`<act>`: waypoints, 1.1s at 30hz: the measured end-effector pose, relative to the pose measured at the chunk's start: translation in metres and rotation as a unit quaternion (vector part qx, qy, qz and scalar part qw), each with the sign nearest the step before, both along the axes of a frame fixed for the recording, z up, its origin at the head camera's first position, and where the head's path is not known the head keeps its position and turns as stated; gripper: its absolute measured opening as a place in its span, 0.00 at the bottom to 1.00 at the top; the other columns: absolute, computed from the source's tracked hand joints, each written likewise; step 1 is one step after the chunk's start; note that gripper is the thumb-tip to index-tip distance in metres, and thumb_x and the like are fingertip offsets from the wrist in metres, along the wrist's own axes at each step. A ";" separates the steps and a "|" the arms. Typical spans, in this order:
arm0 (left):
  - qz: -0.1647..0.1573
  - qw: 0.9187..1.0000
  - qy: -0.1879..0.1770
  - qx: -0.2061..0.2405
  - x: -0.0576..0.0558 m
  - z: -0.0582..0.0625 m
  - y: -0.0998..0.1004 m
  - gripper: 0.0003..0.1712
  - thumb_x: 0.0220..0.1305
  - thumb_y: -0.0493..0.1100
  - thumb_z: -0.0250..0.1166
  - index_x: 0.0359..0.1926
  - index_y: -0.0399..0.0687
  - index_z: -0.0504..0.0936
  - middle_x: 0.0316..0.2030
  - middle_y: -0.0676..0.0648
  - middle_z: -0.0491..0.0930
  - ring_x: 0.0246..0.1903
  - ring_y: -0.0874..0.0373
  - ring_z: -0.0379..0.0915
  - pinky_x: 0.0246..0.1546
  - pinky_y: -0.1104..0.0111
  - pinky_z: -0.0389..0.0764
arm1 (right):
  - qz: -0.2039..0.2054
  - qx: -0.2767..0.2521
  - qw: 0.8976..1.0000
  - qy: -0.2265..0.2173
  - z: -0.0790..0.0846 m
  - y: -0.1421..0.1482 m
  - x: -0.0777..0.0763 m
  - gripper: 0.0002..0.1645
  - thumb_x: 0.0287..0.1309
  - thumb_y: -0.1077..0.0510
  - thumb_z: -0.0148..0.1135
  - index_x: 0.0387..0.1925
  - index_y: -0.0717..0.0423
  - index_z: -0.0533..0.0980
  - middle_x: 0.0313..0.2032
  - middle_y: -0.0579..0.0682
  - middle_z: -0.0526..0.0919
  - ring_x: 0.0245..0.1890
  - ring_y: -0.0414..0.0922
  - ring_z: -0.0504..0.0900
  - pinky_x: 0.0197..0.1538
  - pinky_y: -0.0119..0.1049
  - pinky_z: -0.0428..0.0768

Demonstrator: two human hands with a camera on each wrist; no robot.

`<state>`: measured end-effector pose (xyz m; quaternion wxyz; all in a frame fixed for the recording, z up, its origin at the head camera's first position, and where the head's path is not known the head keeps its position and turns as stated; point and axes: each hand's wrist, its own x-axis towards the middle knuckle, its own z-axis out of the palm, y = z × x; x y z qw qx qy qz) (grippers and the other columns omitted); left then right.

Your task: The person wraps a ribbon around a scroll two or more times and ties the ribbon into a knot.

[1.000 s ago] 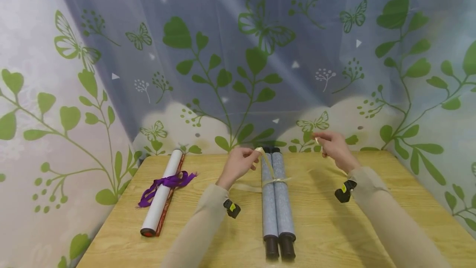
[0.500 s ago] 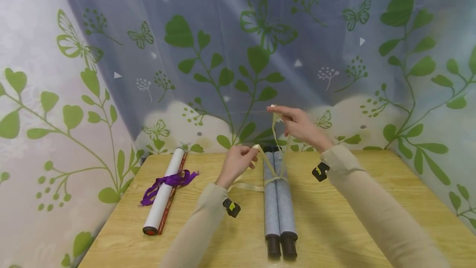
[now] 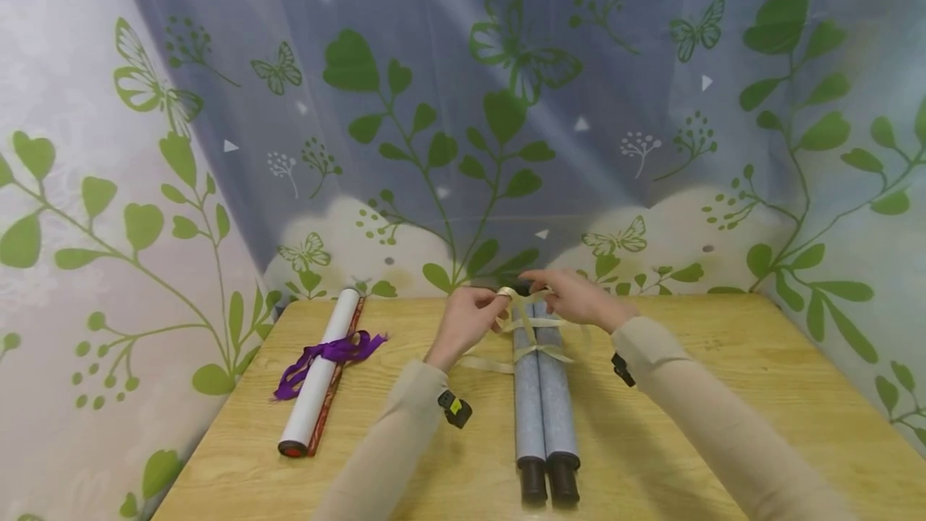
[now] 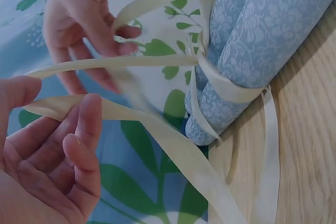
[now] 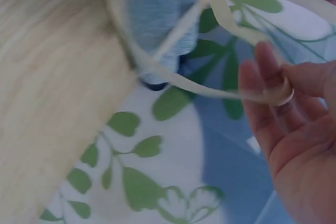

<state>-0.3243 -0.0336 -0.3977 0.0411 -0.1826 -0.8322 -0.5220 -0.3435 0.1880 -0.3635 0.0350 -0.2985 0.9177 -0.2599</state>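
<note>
Two pale-blue floral scrolls with dark end knobs lie side by side on the table, a cream ribbon wrapped round both. Over their far end, my left hand pinches a folded loop of that ribbon between thumb and index finger. Close by on the right, my right hand holds another stretch of ribbon, which passes between thumb and fingers in the blurred right wrist view. From the wrapped band, a loose ribbon end trails leftward on the table. The exact crossing of the strands is partly hidden by the fingers.
At the left of the wooden table lies a white scroll with a red patterned edge, tied with a purple ribbon. A leaf-and-butterfly printed cloth stands behind the table's far edge.
My right hand came in from the right, rose with the ribbon above the scrolls, then lowered beside my left hand. The left hand keeps its pinch in nearly the same place.
</note>
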 end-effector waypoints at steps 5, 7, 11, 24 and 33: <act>-0.017 1.000 -0.012 0.001 0.000 -0.004 0.006 0.18 0.67 0.57 0.62 0.36 0.50 0.89 0.32 0.44 0.87 0.21 0.58 0.81 0.24 0.65 0.79 | -0.014 -0.015 1.000 0.018 -0.013 0.005 -0.003 0.33 0.68 0.73 0.45 0.72 0.58 0.60 0.60 0.66 0.75 0.53 0.57 0.81 0.49 0.47 0.82; -0.024 1.000 -0.018 0.001 0.000 -0.005 0.007 0.20 0.67 0.59 0.62 0.35 0.50 0.89 0.32 0.44 0.87 0.21 0.57 0.82 0.25 0.65 0.79 | -0.010 -0.022 0.999 0.023 -0.015 0.006 -0.004 0.33 0.69 0.72 0.43 0.73 0.56 0.59 0.64 0.64 0.73 0.59 0.59 0.77 0.57 0.52 0.78; -0.026 0.999 -0.019 -0.002 0.001 -0.005 0.009 0.22 0.66 0.59 0.61 0.34 0.46 0.89 0.31 0.46 0.87 0.22 0.58 0.82 0.24 0.65 0.77 | -0.009 -0.030 0.999 0.035 -0.014 0.006 -0.002 0.36 0.69 0.72 0.40 0.74 0.49 0.58 0.70 0.59 0.66 0.64 0.60 0.72 0.53 0.49 0.78; -0.035 0.999 -0.004 -0.006 0.002 -0.001 0.012 0.19 0.67 0.50 0.61 0.28 0.40 0.87 0.31 0.46 0.87 0.21 0.59 0.80 0.17 0.68 0.71 | -0.030 -0.139 0.989 0.036 0.007 -0.013 0.012 0.21 0.63 0.45 0.63 0.54 0.49 0.80 0.44 0.45 0.86 0.44 0.43 0.82 0.49 0.44 0.80; -0.041 0.999 -0.012 0.005 0.002 0.000 0.014 0.13 0.66 0.42 0.60 0.30 0.41 0.88 0.31 0.45 0.88 0.21 0.58 0.82 0.22 0.67 0.78 | 0.004 -0.153 0.986 0.067 0.002 -0.019 0.013 0.13 0.63 0.57 0.64 0.47 0.55 0.83 0.42 0.49 0.86 0.38 0.42 0.81 0.43 0.42 0.81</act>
